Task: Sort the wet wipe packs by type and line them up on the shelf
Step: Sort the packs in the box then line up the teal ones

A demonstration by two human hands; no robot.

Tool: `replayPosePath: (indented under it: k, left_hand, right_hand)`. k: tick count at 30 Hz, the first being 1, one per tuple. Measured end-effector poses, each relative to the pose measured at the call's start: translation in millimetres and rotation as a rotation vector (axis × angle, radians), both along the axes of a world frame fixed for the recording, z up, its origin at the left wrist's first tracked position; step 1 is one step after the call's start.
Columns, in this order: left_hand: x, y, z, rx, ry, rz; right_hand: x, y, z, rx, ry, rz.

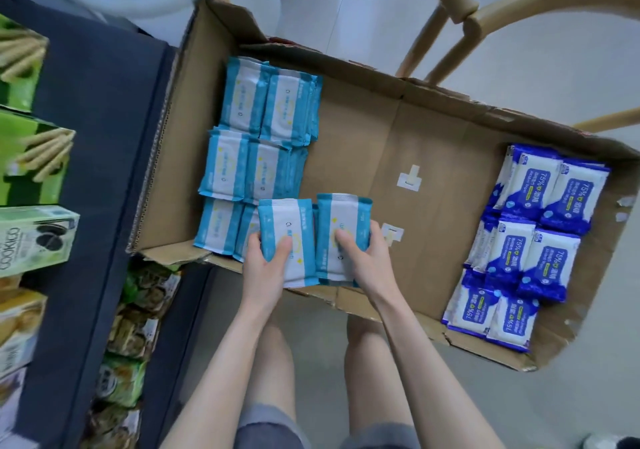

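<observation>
1. Two flat, soft plastic wet wipe packs, light blue with a white middle, are held side by side over the near wall of a wide, shallow brown cardboard box [391, 157].
2. The left pack [289, 227] is pinched by the left hand [265, 268]. The thumb is laid on its top face, and the other fingers are hidden below it.
3. The right pack [343, 220] is pinched in the same way by the right hand [369, 265], so neither grip is spread.
4. The long axis of both packs is pointed away from the person, as in the stacks of light blue packs [242, 102] that are laid at the left end of the box.
5. These stacks are found forward and to the left of both hands. The nearest row is partly covered by the left pack, so the left hand is the nearer one.
6. The dark blue packs [540, 251] are grouped at the right end, well apart from the hands.
7. It is judged that the two held packs belong with the light blue group, and that only a short move to the left is needed.
</observation>
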State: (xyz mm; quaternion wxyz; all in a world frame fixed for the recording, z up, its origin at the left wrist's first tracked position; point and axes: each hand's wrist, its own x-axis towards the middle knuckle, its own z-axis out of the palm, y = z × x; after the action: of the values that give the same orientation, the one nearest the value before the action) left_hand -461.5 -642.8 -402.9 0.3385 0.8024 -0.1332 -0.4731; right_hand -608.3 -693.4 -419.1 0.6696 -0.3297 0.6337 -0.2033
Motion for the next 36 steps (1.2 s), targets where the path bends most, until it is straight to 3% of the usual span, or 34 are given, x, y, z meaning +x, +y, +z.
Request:
replayPosePath:
  k: [4, 16, 21, 23, 26, 36]
  left_hand:
    - [38.4, 14.4, -8.2, 0.008, -0.022, 0.006]
    - [181.4, 5.0, -59.2, 0.108, -0.156, -0.368]
    - [192.7, 7.2, -94.3, 0.214, -0.221, -0.550]
    - [194.9, 4.8, -101.3, 0.245, -0.257, -0.611]
    - [201.1, 3.3, -104.1, 0.268, -0.213, -0.642]
    - [201.5, 15.5, -85.2, 0.266, -0.568, -0.730]
  right_hand:
    - [41.9, 17.2, -6.7, 0.032, 0.028, -0.030]
    - [184.0, 48.7, -59.2, 0.021, 0.157, -0.132]
    - [203.9, 58.6, -89.1, -0.054, 0.609, 0.068]
    - [208.1, 60.2, -92.0, -0.084, 0.701, 0.091]
    - [211.5, 65.1, -92.9, -0.122, 0.755, 0.099]
    - [212.5, 87.5, -92.2, -0.025, 0.783, -0.020]
